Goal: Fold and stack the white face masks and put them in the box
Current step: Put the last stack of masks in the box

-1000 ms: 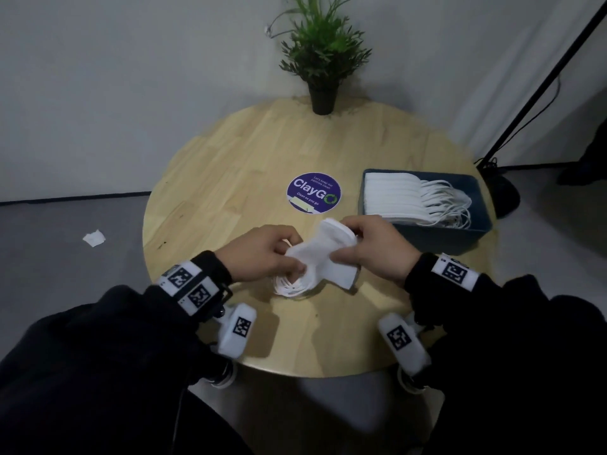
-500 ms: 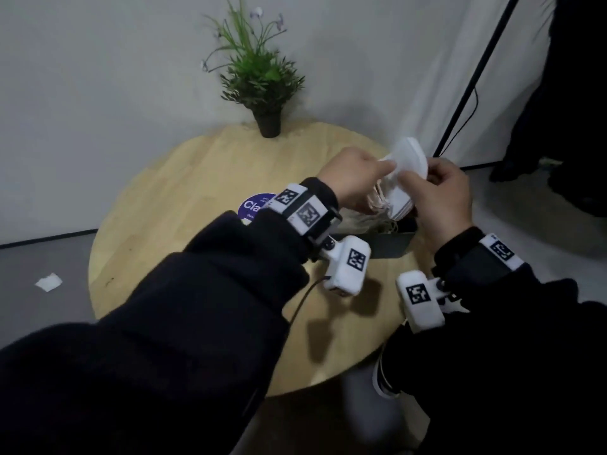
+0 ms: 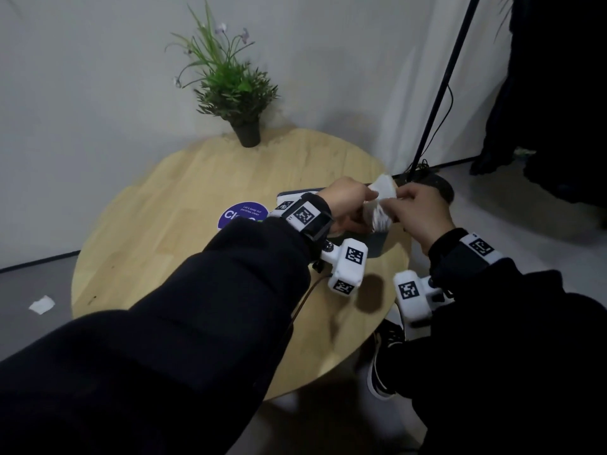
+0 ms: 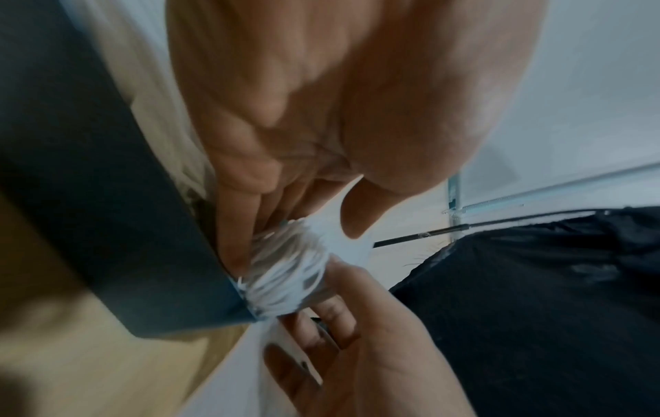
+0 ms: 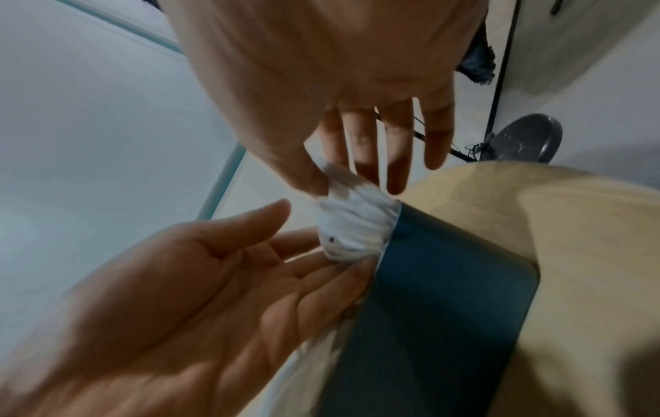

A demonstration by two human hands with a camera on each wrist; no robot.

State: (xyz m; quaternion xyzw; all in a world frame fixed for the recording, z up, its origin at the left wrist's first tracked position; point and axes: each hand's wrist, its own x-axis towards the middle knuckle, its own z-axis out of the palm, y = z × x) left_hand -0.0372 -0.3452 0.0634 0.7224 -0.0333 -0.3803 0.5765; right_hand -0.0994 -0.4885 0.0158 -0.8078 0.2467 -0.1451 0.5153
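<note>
A small stack of folded white masks (image 3: 382, 200) with bunched ear loops hangs over the right end of the dark blue box (image 3: 377, 246). My right hand (image 3: 417, 211) pinches its top between thumb and forefinger (image 5: 328, 180); the other fingers are straight. My left hand (image 3: 346, 205) lies under the stack (image 5: 353, 223) with fairly straight fingers (image 5: 321, 270), its thumb a little apart. In the left wrist view the loops (image 4: 285, 270) sit at the box's corner (image 4: 214, 296), and more white masks (image 4: 153, 118) lie inside. My arms hide most of the box in the head view.
The box stands at the right edge of a round wooden table (image 3: 180, 224). A potted plant (image 3: 244, 126) is at the back and a purple sticker (image 3: 236, 213) in the middle. A black stand pole (image 3: 440, 93) with its base (image 3: 437, 185) rises behind the table.
Both hands lifted the stack off the table in front of me and carried it right, over the box. The left hand's grip has loosened. My head turned right.
</note>
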